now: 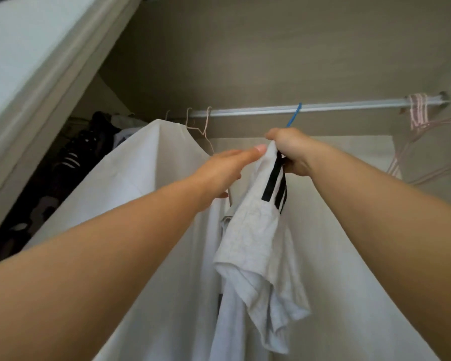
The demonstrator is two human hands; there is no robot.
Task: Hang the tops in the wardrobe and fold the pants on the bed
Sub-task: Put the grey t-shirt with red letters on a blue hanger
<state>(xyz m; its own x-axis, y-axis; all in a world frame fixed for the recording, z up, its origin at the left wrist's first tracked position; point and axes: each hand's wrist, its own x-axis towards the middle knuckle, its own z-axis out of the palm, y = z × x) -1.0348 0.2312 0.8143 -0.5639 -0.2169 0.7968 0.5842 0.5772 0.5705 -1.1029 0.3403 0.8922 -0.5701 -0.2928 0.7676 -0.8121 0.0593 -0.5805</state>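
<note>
While the right hand [289,149] grips the white black-striped top [255,243], hanging its blue plastic hanger [294,115], the flat left hand [224,170] touches it; next, let go.

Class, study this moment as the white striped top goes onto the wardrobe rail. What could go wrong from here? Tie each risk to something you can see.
1. The white striped top hangs bunched from the right hand, not spread on the blue hanger; released now, it might slide off or crease.
2. The left hand reaches beside the hung white garment and a thin pale hanger, which might snag or get knocked off the rail.
</note>
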